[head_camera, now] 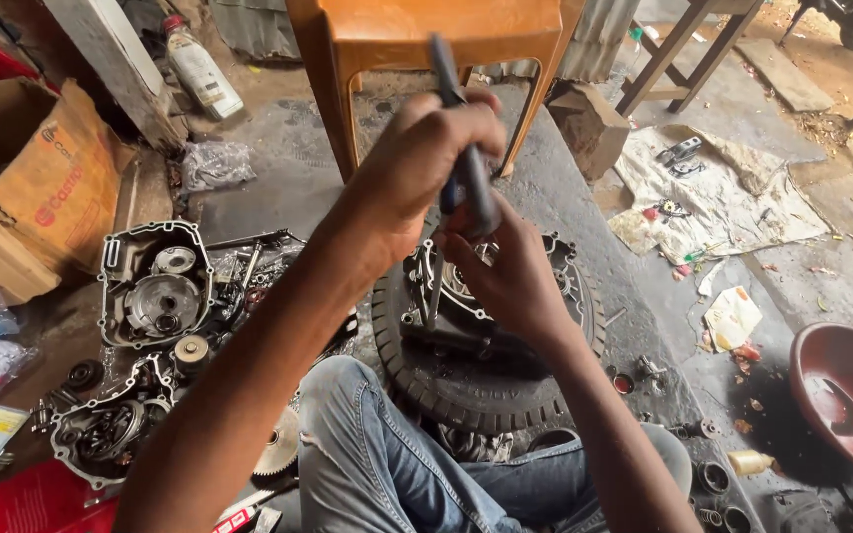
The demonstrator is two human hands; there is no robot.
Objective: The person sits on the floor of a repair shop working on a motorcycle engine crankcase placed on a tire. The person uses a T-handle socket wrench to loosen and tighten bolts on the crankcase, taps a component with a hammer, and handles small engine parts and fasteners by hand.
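Now | left hand (pixel 417 163) grip fisted round dark tool handle (pixel 466 168) | right hand (pixel 510 276) grip pinching its lower end

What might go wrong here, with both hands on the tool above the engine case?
1. The long tool, gripped by the left hand and right hand, may slip and hurt the fingers.
2. The engine case only rests on a tyre, so it may shift.
3. Small loose parts lie beside the knee and might get knocked away.
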